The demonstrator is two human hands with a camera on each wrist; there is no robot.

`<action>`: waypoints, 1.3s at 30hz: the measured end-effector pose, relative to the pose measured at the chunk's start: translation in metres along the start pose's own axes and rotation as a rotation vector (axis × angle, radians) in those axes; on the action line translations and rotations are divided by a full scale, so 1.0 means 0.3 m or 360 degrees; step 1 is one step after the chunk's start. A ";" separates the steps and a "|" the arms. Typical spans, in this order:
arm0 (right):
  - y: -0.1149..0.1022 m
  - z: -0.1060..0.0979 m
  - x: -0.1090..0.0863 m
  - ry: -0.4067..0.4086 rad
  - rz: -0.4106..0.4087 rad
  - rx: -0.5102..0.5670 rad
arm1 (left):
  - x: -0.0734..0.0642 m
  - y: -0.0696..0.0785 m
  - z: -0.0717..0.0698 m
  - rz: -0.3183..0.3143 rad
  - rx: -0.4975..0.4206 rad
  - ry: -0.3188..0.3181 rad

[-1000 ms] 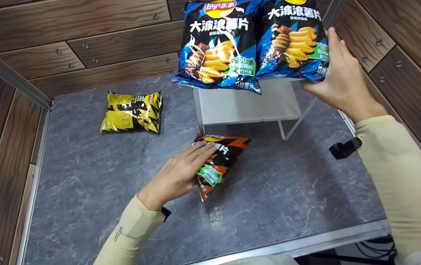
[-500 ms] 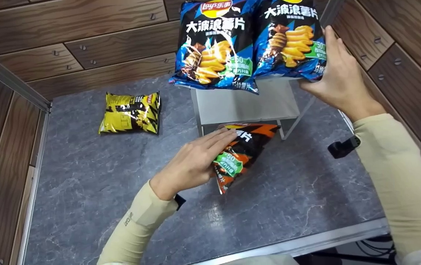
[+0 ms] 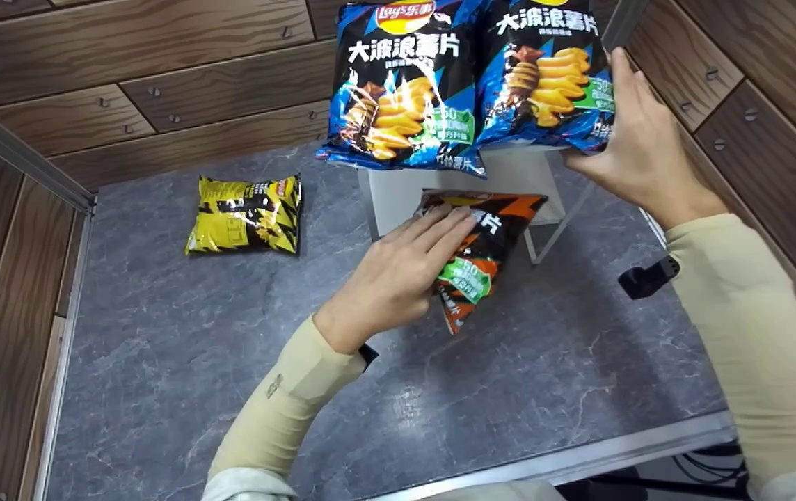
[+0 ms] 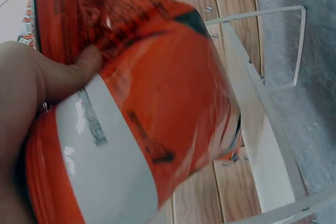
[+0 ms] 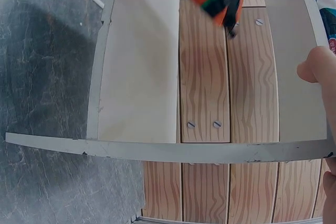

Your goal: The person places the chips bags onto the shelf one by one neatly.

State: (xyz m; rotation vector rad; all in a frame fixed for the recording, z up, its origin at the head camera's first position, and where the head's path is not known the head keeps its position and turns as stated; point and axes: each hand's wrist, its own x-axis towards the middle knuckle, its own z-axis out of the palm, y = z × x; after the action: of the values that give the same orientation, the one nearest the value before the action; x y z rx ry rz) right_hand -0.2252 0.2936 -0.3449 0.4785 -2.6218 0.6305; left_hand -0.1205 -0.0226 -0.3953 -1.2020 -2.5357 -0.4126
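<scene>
My left hand (image 3: 398, 275) grips an orange-and-black potato chip bag (image 3: 499, 229), fingers across its printed front. In the left wrist view, the thumb (image 4: 86, 69) presses the bag's orange back. The bag hangs in front of the lower shelf (image 3: 398, 202) of a white metal rack. On the rack's top stand two blue-and-black chip bags, a left one (image 3: 405, 90) and a right one (image 3: 544, 76). My right hand (image 3: 648, 146) holds the rack's upper right corner, its fingers along the right bag's side. In the right wrist view, its thumb (image 5: 315, 64) touches the upper shelf's edge.
A yellow-and-black chip bag (image 3: 245, 214) lies on the grey marbled surface (image 3: 231, 362) left of the rack. Wood-patterned walls (image 3: 217, 87) close in the back and sides. A metal rail (image 3: 579, 459) runs along the front edge.
My left hand has carried the orange-and-black chip bag up and to the right, from the grey surface to the lower shelf's front. My right hand keeps its place at the rack.
</scene>
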 end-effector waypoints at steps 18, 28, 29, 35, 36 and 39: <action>-0.010 0.006 0.000 0.0016 -0.0016 -0.0009 | 0.160 -0.032 0.193 -0.0026 0.0213 0.0152; -0.006 0.009 0.000 0.0037 -0.0036 -0.0005 | 0.271 -0.013 0.285 -0.0213 0.0519 0.0381; -0.006 0.007 -0.001 0.0036 -0.0031 -0.0005 | 0.281 -0.010 0.299 -0.0218 0.0580 0.0441; -0.001 0.001 -0.003 0.0031 -0.0023 -0.0008 | 0.342 0.000 0.373 -0.0286 0.0824 0.0683; 0.000 0.001 -0.003 0.0032 -0.0024 -0.0009 | 0.351 0.000 0.383 -0.0304 0.0839 0.0702; 0.001 0.001 -0.003 0.0026 -0.0011 -0.0012 | 0.371 0.003 0.407 -0.0366 0.0843 0.0657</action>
State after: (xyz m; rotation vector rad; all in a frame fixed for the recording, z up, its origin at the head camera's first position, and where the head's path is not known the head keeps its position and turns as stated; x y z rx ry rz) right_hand -0.2247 0.2938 -0.3457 0.4777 -2.6054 0.6194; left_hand -0.2050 0.1020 -0.4632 -0.5651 -2.2177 -0.0187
